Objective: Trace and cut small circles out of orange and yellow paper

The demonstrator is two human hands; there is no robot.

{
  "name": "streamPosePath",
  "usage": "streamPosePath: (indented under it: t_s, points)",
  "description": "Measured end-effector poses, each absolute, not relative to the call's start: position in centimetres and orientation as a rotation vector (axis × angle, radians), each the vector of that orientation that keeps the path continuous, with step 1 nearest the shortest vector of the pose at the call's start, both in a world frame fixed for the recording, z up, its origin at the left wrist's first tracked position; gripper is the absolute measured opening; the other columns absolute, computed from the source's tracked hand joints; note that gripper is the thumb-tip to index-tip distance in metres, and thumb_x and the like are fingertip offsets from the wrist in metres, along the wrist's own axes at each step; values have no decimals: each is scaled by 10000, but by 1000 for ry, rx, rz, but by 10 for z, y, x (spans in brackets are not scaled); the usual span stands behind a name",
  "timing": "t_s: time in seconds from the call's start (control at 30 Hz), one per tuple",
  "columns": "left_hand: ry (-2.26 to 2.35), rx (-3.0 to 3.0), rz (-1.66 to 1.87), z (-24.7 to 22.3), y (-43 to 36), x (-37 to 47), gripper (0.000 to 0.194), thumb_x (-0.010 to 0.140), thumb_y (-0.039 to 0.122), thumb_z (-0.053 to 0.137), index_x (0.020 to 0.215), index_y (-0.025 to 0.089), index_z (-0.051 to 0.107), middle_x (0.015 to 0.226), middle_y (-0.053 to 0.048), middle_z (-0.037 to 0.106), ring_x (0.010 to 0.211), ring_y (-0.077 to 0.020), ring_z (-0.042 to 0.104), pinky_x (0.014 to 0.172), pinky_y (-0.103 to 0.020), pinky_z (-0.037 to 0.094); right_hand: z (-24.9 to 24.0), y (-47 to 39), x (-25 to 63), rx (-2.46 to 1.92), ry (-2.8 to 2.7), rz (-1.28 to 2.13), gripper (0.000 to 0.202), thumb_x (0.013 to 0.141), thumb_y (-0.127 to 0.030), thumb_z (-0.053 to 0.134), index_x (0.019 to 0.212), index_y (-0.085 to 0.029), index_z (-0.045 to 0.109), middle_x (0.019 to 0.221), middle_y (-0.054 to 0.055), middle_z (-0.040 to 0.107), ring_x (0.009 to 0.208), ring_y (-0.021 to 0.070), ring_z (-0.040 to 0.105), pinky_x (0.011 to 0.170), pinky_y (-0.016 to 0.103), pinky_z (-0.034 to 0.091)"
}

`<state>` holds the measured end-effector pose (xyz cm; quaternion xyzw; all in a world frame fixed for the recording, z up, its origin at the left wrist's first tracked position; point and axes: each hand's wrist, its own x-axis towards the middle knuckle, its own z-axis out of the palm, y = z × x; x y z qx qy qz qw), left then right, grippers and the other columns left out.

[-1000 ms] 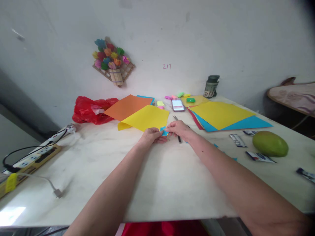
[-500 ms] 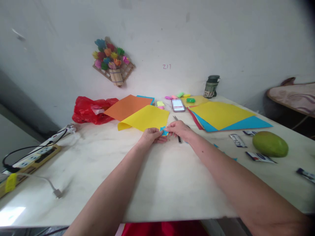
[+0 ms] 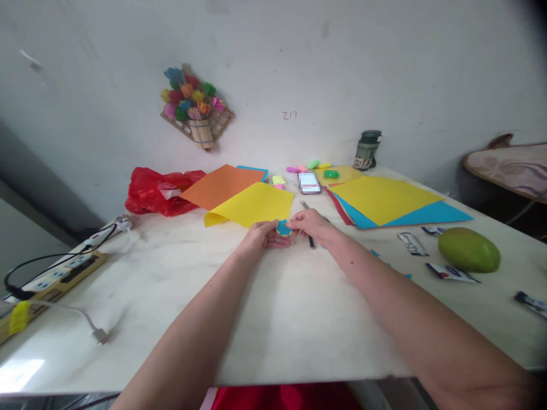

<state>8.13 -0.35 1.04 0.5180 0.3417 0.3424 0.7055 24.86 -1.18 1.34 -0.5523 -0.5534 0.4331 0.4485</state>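
Note:
A small blue paper piece with yellow edges [image 3: 284, 228] is pinched between my two hands above the table. My left hand [image 3: 265, 235] grips its left side with thumb and fingers, the lower fingers lying beneath it. At its right edge, my right hand [image 3: 311, 223] pinches it with thumb and fingertips. Scissors [image 3: 311, 241] lie under and beside my right hand, partly hidden by it. A yellow sheet [image 3: 260, 205] with one curled corner lies just behind my hands, overlapping an orange sheet [image 3: 224, 185].
Yellow, blue and red sheets [image 3: 384, 196] are stacked at the right. Near them are a green mango [image 3: 469, 250], small packets [image 3: 453, 272] and blue scraps [image 3: 375, 253]. Farther back stand a phone [image 3: 309, 183] and a bottle [image 3: 367, 151]. Leftward are a red bag [image 3: 147, 193] and a power strip [image 3: 55, 277].
The blue piece has turned flatter, showing more of its face and yellow edge between my hands. My left hand's fingers have shifted slightly around it; the other things are unmoved.

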Motion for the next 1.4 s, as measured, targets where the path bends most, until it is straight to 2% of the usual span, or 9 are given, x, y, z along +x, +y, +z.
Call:
streamPosePath:
  t_s: [0.07,0.23,0.43,0.7,0.9,1.07,1.17,1.3,1.4]
  points:
    - [774,1116,751,12,-3,81,302,755,397,525,722,100,566,635,-130,660,615,-225,658,590,-310,522,14,-12,248,-1372,-1371,1071,170,576,-250,729,620,-132,614,493,-15,577,439,65,488,351,159,315]
    - [803,1255,771,12,-4,79,242,645,324,662,694,112,557,641,-104,660,582,-194,646,564,-274,509,14,-13,246,-1358,-1398,1076,193,567,-277,735,602,-136,607,485,-17,560,445,68,484,352,160,318]
    - [947,1397,758,15,-4,74,253,632,330,686,636,132,528,554,-50,614,430,-88,544,386,-163,362,11,-13,245,-1358,-1452,1081,233,560,-324,739,617,-137,612,501,-11,570,447,65,480,360,159,323]
    - [868,1451,757,13,-1,69,280,634,359,692,623,132,528,562,-34,601,451,-81,524,436,-184,384,12,-14,245,-1360,-1442,1099,242,555,-323,743,626,-139,602,508,-11,567,458,69,489,359,159,324]
    - [856,1483,815,10,0,69,302,633,398,682,628,139,526,555,-20,593,463,-92,529,471,-201,401,16,-16,245,-1341,-1406,1137,268,622,-379,687,591,-139,573,559,17,607,454,71,503,350,164,323]
    - [884,1492,843,8,2,70,290,639,395,672,612,145,527,534,-12,586,453,-90,516,466,-202,390,12,-14,245,-1361,-1413,1129,200,614,-302,702,614,-134,594,563,21,615,450,64,498,358,155,330]
    - [959,1530,838,10,1,71,289,638,391,667,572,149,524,516,-5,576,411,-71,466,406,-188,324,11,-13,245,-1381,-1430,1091,174,624,-280,696,620,-136,599,561,18,615,452,65,499,359,154,326]
    - [1083,1640,820,13,-1,72,328,659,411,637,495,158,506,405,27,486,337,-52,353,356,-194,219,12,-13,241,-1462,-1462,1000,149,638,-263,681,619,-144,594,553,11,615,443,64,491,371,156,334]
    - [1188,1706,811,14,-2,74,339,663,403,632,463,162,503,355,40,431,320,-52,311,357,-202,203,13,-14,238,-1506,-1500,936,117,649,-221,661,607,-146,581,556,10,611,441,64,493,381,155,344]
